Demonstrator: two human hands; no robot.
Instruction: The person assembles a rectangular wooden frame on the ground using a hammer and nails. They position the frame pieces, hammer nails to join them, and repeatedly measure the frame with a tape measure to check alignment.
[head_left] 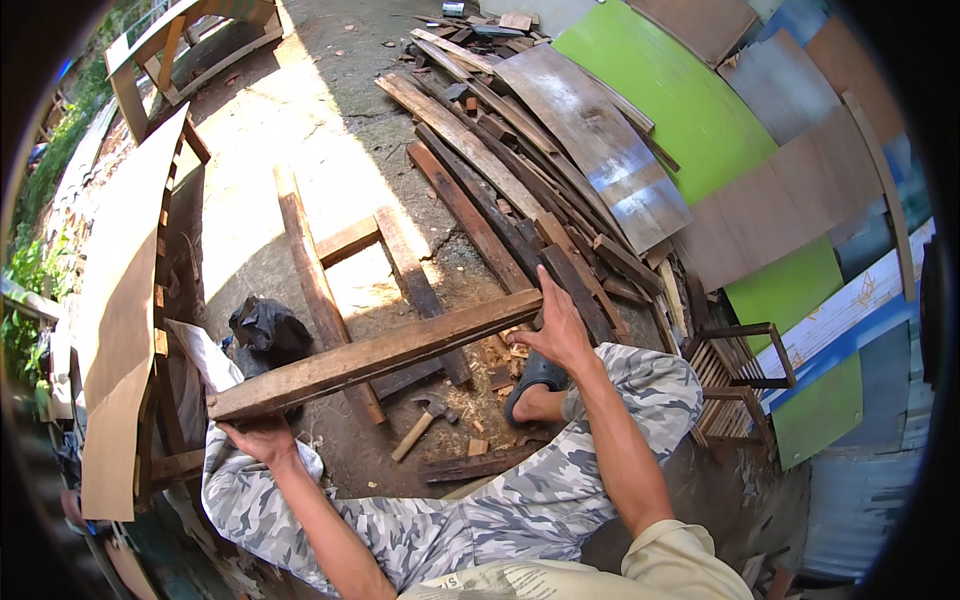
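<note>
The left hand (262, 440) held a long, brown, squared wooden beam (380, 348) at its eight-o'clock end; the right hand (557, 328) gripped its two-o'clock end.

On the rough ground (350, 130), partly sunlit, we see a hammer (425, 420) with a wooden handle, a small wood block (478, 446) just to its right, and a short dark plank (478, 467) to its right and nearer us. Beyond the hammer we find two long beams (318, 285) with a crosspiece (347, 241) between them, while pale wood chips (488, 357) scatter to its right. Farther beyond the hammer, also rightward, we see a long heap of planks (462, 140).
</note>
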